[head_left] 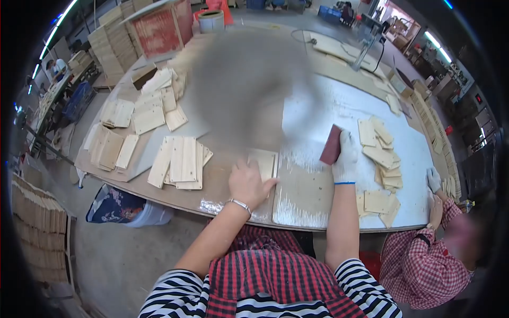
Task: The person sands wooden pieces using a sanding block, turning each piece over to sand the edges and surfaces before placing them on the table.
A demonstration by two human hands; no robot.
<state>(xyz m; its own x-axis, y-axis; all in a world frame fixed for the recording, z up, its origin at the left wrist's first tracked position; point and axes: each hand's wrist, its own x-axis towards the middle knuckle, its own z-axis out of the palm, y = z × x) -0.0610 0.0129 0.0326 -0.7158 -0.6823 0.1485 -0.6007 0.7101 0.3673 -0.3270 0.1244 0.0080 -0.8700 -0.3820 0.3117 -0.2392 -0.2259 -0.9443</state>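
My bare left hand (248, 183) lies on a small pale wooden board (265, 163) in the middle of the table, its fingers stretched out and the thumb spread to the right. To the right, my right hand (345, 159), in a white glove, grips a dark red sanding block (331, 146) raised beside the board and apart from it. A stack of similar wooden boards (183, 161) lies left of my left hand. Another loose pile of boards (383, 153) sits right of my right hand.
More boards (150, 111) are heaped at the table's far left. A large grey blur hides the table's far middle. At the right edge works another person in a checked shirt (419, 270), one hand gloved. A bin (127, 206) stands below the left edge.
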